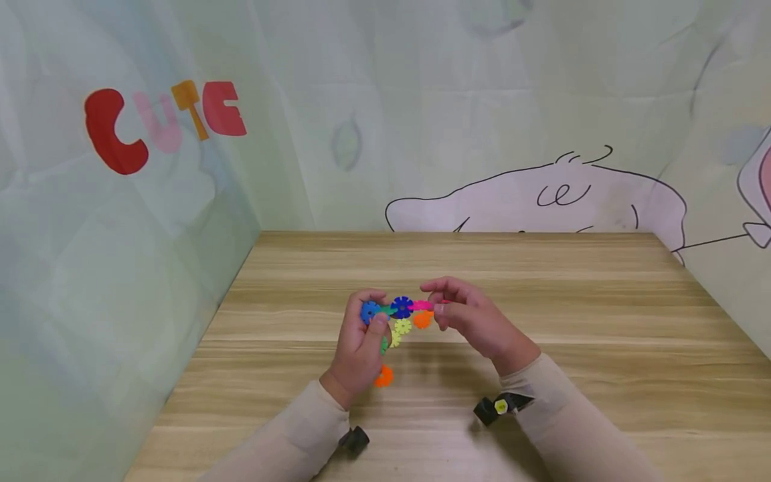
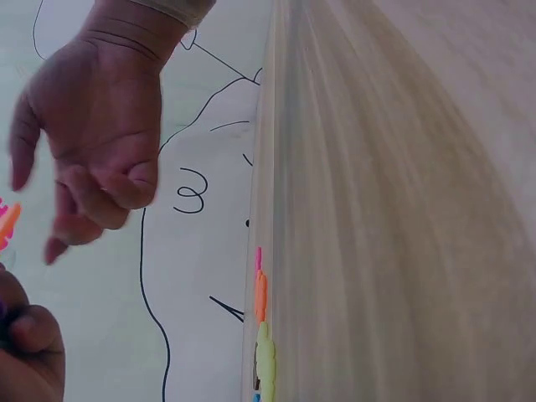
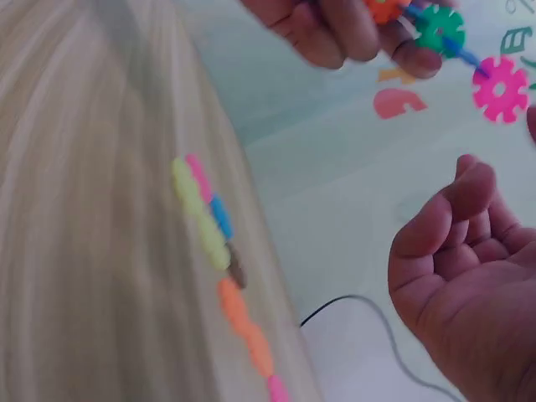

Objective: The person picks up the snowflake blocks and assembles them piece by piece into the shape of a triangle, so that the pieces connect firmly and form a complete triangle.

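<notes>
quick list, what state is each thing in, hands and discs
left hand: gripping the notched-disc chain
right hand: fingers bent beside the pink disc, contact unclear
notched-disc chain: linked, held above the table
pink disc: joined to the chain
yellow discs: lying on the table

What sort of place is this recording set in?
Possibly a decorated booth or play corner: a wood-grain table bordered by creased, pale hangings bearing colorful CUTE lettering.
</notes>
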Available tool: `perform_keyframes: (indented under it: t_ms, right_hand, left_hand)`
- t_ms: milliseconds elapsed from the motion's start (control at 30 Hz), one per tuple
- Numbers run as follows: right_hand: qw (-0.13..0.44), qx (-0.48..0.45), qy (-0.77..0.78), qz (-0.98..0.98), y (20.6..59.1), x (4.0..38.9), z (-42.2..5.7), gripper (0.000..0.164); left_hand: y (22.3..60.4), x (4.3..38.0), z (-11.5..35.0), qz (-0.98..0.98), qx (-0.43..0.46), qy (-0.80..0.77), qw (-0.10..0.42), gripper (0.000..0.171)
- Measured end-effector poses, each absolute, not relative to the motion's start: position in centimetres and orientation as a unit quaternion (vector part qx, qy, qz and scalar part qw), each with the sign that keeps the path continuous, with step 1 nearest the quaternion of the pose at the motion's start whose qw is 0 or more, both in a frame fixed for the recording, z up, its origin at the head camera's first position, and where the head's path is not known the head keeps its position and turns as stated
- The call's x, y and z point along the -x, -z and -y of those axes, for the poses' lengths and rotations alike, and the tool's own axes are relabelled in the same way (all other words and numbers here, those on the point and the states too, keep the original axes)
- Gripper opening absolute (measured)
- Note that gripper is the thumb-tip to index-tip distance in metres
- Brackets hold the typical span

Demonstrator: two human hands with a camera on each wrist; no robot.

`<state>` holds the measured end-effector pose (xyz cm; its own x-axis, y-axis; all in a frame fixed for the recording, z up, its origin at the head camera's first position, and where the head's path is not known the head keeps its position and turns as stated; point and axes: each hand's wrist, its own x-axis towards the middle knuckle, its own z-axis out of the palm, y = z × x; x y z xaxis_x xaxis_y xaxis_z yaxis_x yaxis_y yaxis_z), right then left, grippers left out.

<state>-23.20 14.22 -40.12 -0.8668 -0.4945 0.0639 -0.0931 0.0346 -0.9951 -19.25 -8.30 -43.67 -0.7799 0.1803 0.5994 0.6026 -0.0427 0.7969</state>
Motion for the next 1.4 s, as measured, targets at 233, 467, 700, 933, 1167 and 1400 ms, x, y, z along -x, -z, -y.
perform_keyframes:
  t_ms: [233,467,700,933,1167,1400]
  right_hand:
    - [0.213,0.222,0.554,-0.773,42.4,23.5,-12.9,0.047]
    - [0.266,0.299,0.403,-0.823,43.4,22.7,-11.6,0.06]
    - [0.253,0.31,0.333,-0.854,42.8,22.4,-11.8,0.059]
    - [0.198,0.28,0.323,-0.882,42.2,23.3,-12.9,0.033]
    - [0.195,0.258,0.305,-0.896,42.4,23.4,-13.2,0.033]
    - [0.201,0.232,0.267,-0.913,42.4,22.9,-12.8,0.027]
  left_hand:
    - [43.7,19.3,8.4,0.67,0.282,0.666,0.167,0.026]
    - [43.5,19.2,8.4,0.664,0.278,0.676,0.156,0.027]
    - [43.4,19.1,8.4,0.663,0.28,0.676,0.156,0.027]
    - [43.6,19.2,8.5,0.663,0.282,0.673,0.166,0.027]
    - [43.7,19.2,8.5,0.662,0.286,0.673,0.165,0.027]
    - [43.6,19.3,8.4,0.658,0.285,0.678,0.161,0.028]
